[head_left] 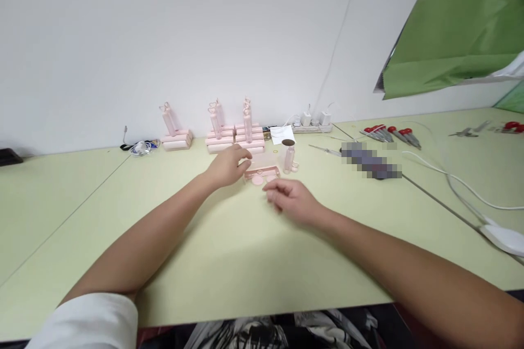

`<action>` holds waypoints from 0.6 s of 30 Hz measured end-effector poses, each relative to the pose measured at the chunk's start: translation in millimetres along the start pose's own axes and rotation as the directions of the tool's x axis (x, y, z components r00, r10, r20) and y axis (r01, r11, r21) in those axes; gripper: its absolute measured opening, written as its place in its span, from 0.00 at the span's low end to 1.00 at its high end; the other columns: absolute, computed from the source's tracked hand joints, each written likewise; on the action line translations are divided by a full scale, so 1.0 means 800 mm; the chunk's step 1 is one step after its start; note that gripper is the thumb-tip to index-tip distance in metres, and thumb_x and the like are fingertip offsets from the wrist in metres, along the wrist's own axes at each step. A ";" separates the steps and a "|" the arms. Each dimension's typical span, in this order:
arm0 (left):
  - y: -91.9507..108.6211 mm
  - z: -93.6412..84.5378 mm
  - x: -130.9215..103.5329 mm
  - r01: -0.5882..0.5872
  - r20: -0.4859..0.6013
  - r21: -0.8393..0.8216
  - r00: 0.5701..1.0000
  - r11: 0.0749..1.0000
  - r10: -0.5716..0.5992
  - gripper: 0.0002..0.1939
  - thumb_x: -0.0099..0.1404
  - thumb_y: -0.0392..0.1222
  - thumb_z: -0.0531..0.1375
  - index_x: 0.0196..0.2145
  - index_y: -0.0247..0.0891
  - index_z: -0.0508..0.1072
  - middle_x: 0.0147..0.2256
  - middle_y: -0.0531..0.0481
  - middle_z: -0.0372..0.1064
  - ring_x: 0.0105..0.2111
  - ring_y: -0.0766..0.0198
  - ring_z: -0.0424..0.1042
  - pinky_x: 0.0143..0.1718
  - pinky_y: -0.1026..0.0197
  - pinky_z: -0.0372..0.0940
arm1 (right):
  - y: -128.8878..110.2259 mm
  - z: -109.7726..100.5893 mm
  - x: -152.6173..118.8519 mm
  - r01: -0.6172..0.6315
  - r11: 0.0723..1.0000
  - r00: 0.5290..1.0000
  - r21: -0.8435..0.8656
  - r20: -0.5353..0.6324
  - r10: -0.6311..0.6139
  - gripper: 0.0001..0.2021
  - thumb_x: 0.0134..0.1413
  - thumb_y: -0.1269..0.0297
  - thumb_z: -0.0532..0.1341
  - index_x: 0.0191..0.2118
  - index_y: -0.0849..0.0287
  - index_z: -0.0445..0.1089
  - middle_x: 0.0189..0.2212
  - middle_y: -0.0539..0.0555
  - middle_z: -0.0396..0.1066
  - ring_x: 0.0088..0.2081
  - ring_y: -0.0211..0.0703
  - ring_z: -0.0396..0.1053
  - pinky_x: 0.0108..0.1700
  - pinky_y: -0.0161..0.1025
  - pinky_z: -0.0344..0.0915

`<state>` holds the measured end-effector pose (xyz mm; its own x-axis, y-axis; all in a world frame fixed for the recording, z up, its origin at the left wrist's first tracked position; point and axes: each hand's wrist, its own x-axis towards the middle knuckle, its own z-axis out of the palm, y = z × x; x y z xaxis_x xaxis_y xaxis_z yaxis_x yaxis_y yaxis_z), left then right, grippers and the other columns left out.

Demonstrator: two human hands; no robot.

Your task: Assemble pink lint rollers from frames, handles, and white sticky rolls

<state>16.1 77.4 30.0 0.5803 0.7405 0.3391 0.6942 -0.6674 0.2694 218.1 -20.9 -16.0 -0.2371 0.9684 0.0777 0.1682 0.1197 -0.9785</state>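
My left hand [230,165] hovers at the left end of an open pink case [262,172], its fingers apart and nothing seen in them. Just in front of the case, my right hand [292,200] has its fingers bent and partly spread, with no object visible in its grasp. A round pink disc [257,180] lies between the hands, and a second pink piece sits by the right fingertips. To the right of the case stands a clear pinkish bottle [289,159] with a small pink looped part [295,166] beside it.
Pink boxes [177,140] with upright pink bottles [248,125] on or beside them line the wall. A power strip [311,128] with chargers and a white paper [282,134] are behind. Red-handled tools [377,132], a blurred-out dark item [370,160] and a white cable [462,188] lie right.
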 end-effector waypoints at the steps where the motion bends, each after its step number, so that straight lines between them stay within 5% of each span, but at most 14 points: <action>1: 0.009 0.005 0.001 -0.007 0.009 0.033 1.000 0.999 0.007 0.16 0.66 0.44 0.51 0.44 0.38 0.75 0.44 0.44 0.70 0.42 0.57 0.70 0.46 0.54 0.65 | -0.005 -0.009 0.003 0.087 0.993 0.988 -0.075 -0.118 -0.095 0.11 0.50 0.57 0.63 0.36 0.59 0.71 0.24 0.49 0.66 0.23 0.35 0.62 0.27 0.35 0.62; 5: 0.027 0.018 0.009 0.001 0.044 0.143 0.999 0.990 -0.008 0.18 0.66 0.42 0.51 0.51 0.39 0.73 0.49 0.42 0.67 0.48 0.53 0.67 0.49 0.51 0.63 | -0.017 -0.057 0.020 0.191 0.952 0.846 -0.238 -0.452 -0.282 0.10 0.53 0.60 0.58 0.38 0.60 0.70 0.27 0.51 0.69 0.28 0.41 0.66 0.33 0.40 0.66; 9: 0.046 0.021 0.003 0.046 0.035 0.268 0.998 0.962 -0.057 0.17 0.65 0.41 0.52 0.49 0.43 0.74 0.54 0.43 0.64 0.53 0.48 0.63 0.51 0.47 0.61 | -0.009 -0.096 0.042 0.215 0.810 0.720 -0.546 -0.472 -0.509 0.14 0.54 0.64 0.55 0.44 0.60 0.71 0.46 0.60 0.71 0.42 0.49 0.68 0.44 0.46 0.67; 13: 0.065 0.031 -0.021 -0.011 0.065 0.402 0.998 0.916 -0.016 0.15 0.65 0.41 0.53 0.45 0.45 0.77 0.56 0.43 0.63 0.55 0.47 0.60 0.52 0.44 0.58 | 0.007 -0.119 0.076 0.229 0.621 0.756 -0.750 -0.265 -0.599 0.21 0.53 0.73 0.52 0.52 0.61 0.70 0.50 0.65 0.68 0.53 0.55 0.64 0.56 0.55 0.60; 18: 0.069 0.052 -0.035 0.035 0.076 0.448 0.994 0.893 -0.077 0.19 0.67 0.41 0.50 0.50 0.44 0.74 0.63 0.42 0.56 0.60 0.45 0.55 0.54 0.41 0.55 | 0.013 -0.140 0.113 0.217 0.538 0.851 -0.815 -0.113 -0.514 0.23 0.54 0.77 0.49 0.52 0.61 0.71 0.52 0.63 0.68 0.55 0.53 0.63 0.59 0.52 0.58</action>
<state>55.9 22.7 -1.9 0.5558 0.7935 0.2478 0.8312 -0.5350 -0.1513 305.9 92.4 2.3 -0.1804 0.7868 0.5903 0.8186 0.4528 -0.3534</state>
